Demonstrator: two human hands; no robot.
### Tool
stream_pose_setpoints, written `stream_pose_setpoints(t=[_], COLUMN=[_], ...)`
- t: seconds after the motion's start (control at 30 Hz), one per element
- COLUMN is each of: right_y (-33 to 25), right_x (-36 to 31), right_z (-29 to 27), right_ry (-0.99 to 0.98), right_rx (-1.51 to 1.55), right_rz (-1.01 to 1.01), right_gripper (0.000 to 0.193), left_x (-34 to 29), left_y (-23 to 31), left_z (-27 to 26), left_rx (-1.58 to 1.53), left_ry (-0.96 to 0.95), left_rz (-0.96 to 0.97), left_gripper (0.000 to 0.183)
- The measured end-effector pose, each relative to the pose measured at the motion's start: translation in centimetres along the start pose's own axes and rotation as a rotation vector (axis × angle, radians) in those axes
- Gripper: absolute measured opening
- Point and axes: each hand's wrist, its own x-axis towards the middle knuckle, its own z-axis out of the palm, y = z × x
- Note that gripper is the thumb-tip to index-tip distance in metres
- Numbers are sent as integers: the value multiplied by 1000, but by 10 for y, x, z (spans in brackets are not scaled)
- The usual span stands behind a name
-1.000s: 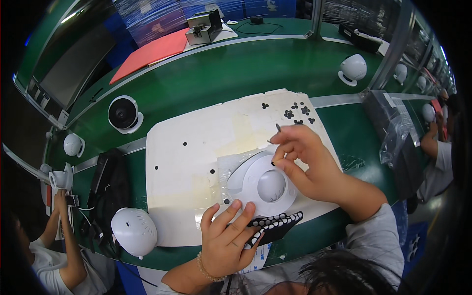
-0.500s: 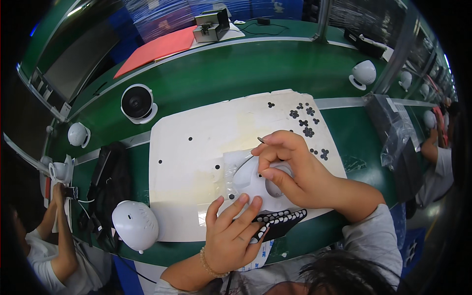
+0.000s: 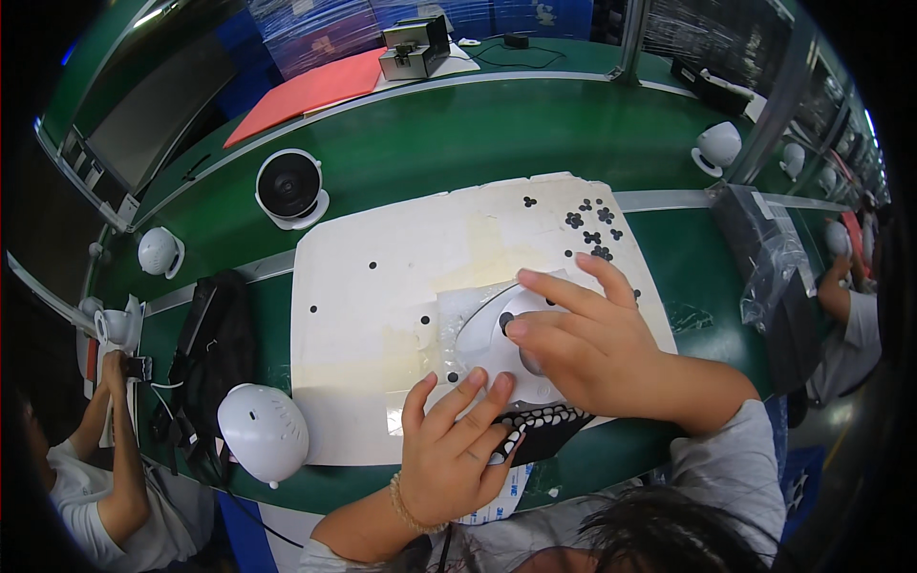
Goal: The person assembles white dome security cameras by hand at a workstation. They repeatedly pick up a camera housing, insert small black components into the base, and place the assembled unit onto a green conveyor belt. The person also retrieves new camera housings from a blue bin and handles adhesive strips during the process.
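Note:
A smooth white plastic part with a rounded base (image 3: 485, 329) lies on a clear bubble-wrap pouch (image 3: 457, 320) in front of me. Over it, my right hand (image 3: 602, 349) has a round black pad (image 3: 507, 323) at its lower fingertips, against the part's surface; its other fingers are raised apart. My left hand (image 3: 449, 454) steadies the part's near edge with its fingertips. Between its thumb and index finger is a black sheet with rows of white round spots (image 3: 549, 430). The underside of my right hand is hidden.
A pale board (image 3: 353, 363) carries several loose black dots and clusters (image 3: 592, 239). One white dome-shaped device (image 3: 263, 435) stands left; another with a dark round front (image 3: 289, 186) sits on the green belt (image 3: 430, 134). A black bag (image 3: 224, 325) and co-worker's arm (image 3: 115, 449) are left, a grey box (image 3: 755, 239) right.
My right hand has come down, bringing the black pad from above the white part onto its surface. The devices on the green belt have shifted right. My left hand stays nearly in place.

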Motion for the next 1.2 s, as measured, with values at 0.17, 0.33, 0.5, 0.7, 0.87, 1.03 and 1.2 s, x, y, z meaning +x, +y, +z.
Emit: stream_pose_setpoints(t=[0.17, 0.33, 0.5, 0.7, 0.87, 1.03, 1.2], right_y=[5, -2, -2, -3, -5, -5, -15], right_x=[-22, -35, -37, -36, -38, -46, -57], right_z=[-1, 4, 4, 3, 4, 10, 4], right_ry=[51, -62, -63, -73, -37, 65, 97], right_rx=[316, 477, 478, 458, 330, 141, -210], right_rz=[202, 261, 263, 250, 210, 128, 55], right_gripper=[21, 9, 7, 6, 8, 14, 28], left_x=[1, 2, 3, 4, 4, 4, 5], left_y=[1, 2, 2, 1, 1, 1, 0], left_z=[1, 3, 4, 6, 7, 7, 7], left_rx=[-10, -66, -95, -112, -141, -167, -184], left_ry=[11, 63, 71, 92, 105, 107, 104], left_rz=[-1, -30, -46, -50, -58, -67, -80], left_gripper=[14, 13, 14, 14, 13, 13, 14])
